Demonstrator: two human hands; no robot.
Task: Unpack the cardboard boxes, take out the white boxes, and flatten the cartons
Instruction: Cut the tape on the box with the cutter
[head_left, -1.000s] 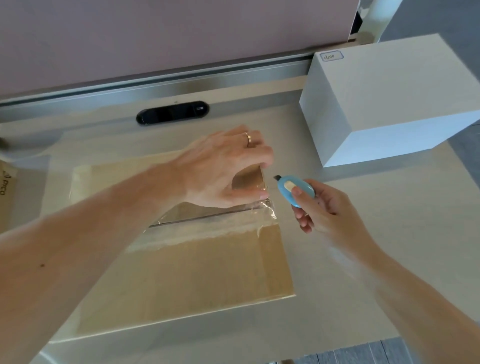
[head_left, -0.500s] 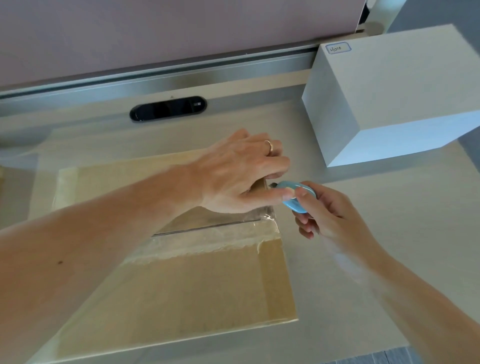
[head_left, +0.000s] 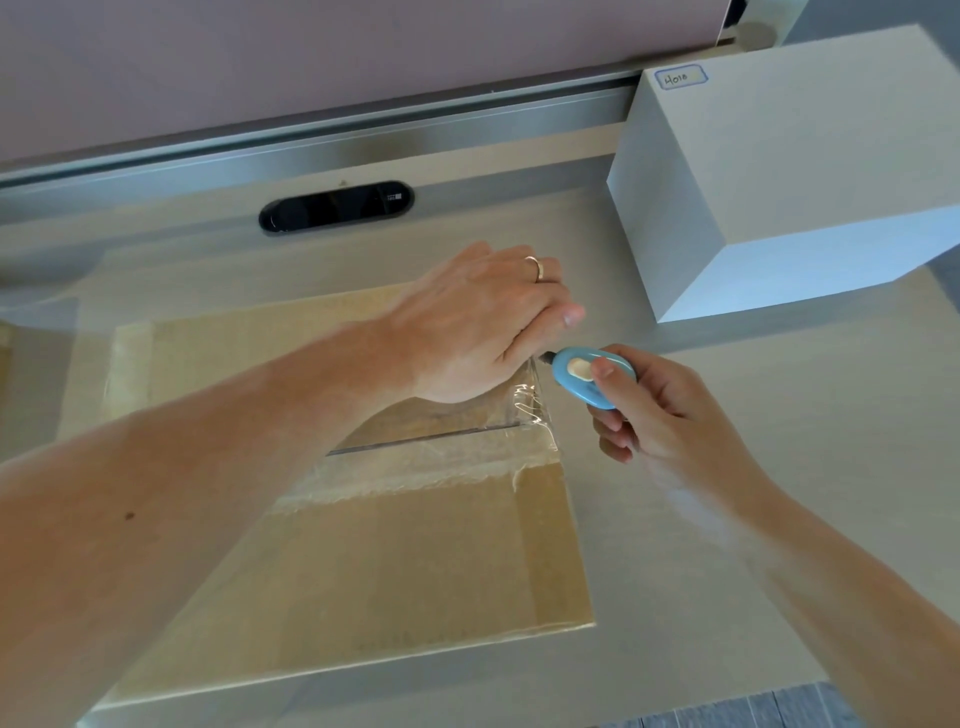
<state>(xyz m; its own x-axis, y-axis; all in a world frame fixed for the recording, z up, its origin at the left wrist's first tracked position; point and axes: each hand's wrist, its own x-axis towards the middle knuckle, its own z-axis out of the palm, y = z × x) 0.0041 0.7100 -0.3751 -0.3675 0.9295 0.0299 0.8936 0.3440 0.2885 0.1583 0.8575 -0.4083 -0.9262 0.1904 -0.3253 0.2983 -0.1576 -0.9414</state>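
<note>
A sealed brown cardboard carton (head_left: 415, 545) lies flat-topped on the desk, with clear tape (head_left: 431, 467) along its middle seam and down its right side. My left hand (head_left: 483, 322) lies on the carton's far right part, its fingers bent over the right edge. In my right hand (head_left: 660, 415) is a small blue cutter (head_left: 587, 376), pinched under the thumb. The cutter's tip touches the tape at the carton's right edge, just below my left fingers. One white box (head_left: 789, 171) with a small handwritten label stands at the back right.
A black oval slot (head_left: 336, 207) sits in the pale desk (head_left: 727, 571) behind the carton. Beyond it run a metal rail and a pink partition (head_left: 311, 62). The desk's front edge and grey floor (head_left: 727, 712) show at the bottom right.
My left hand slid right to the carton's right edge. My right hand brought the blue cutter left until its tip met the tape there.
</note>
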